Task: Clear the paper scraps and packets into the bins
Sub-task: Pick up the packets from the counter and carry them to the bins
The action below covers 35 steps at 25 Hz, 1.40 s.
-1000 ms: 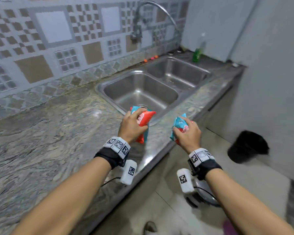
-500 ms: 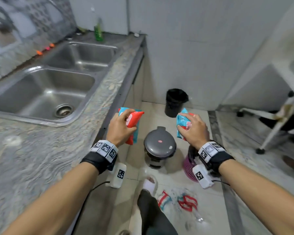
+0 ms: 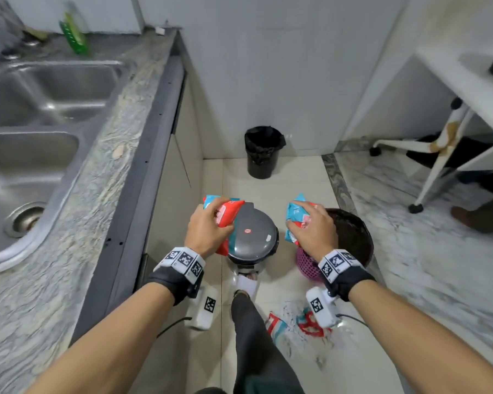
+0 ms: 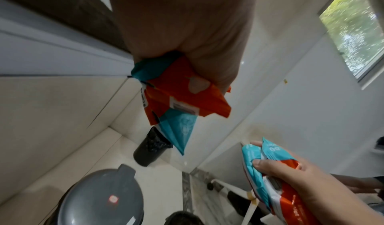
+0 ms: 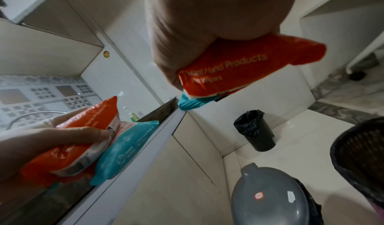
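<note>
My left hand (image 3: 211, 226) grips orange and teal wipe packets (image 3: 225, 213) above the left edge of a grey pedal bin (image 3: 256, 237) whose lid is down. The same packets (image 4: 182, 100) hang from my palm in the left wrist view. My right hand (image 3: 308, 228) holds another bundle of teal and orange packets (image 3: 295, 214), between the grey bin and an open pink mesh basket (image 3: 353, 237) with a dark liner. Those packets (image 5: 234, 67) show orange print in the right wrist view. A black lined bin (image 3: 262, 152) stands by the far wall.
The stone counter (image 3: 103, 155) with a steel double sink (image 3: 26, 155) runs along my left. My foot (image 3: 248, 282) is at the grey bin's pedal. Torn scraps (image 3: 296, 322) lie on the floor tiles. A white trolley frame (image 3: 444, 155) stands at the right.
I have turned from the sink towards the floor bins. Both hands carried their packets off the counter and now hover lower, over the grey bin and the pink basket.
</note>
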Each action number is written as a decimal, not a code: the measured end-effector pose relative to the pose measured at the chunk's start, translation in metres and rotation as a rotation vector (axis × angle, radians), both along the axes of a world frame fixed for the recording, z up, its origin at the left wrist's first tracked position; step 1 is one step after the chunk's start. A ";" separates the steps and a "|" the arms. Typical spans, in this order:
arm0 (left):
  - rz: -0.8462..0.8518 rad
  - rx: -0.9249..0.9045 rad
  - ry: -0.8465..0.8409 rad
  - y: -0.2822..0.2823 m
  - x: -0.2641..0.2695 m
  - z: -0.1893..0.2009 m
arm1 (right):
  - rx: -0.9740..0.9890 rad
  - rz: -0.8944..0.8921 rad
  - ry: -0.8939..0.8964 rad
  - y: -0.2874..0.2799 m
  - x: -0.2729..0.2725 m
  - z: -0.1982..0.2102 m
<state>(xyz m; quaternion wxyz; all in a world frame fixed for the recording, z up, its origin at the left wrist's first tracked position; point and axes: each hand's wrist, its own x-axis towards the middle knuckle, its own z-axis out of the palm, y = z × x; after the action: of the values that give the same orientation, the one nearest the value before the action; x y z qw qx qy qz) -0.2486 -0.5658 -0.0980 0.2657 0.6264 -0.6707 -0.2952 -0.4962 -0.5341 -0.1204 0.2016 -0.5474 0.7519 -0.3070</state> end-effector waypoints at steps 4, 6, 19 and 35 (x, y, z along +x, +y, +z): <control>-0.042 0.135 -0.030 -0.022 -0.007 -0.055 | 0.117 0.002 -0.066 -0.019 0.009 -0.054; -0.052 0.206 -0.056 -0.027 -0.006 -0.089 | 0.201 0.015 -0.072 -0.027 0.014 -0.088; -0.002 0.501 -0.070 -0.111 -0.015 -0.348 | 0.576 0.319 0.070 -0.151 0.027 -0.344; 0.080 0.669 -0.078 -0.212 -0.050 -0.446 | 0.652 0.052 -0.248 -0.224 0.043 -0.446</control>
<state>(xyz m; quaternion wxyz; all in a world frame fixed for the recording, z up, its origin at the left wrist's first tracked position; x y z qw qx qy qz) -0.2989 -0.7778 -0.5442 0.0310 0.7155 -0.5212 -0.4642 -0.4534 -0.7576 -0.5668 0.4634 -0.4316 0.7662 -0.1095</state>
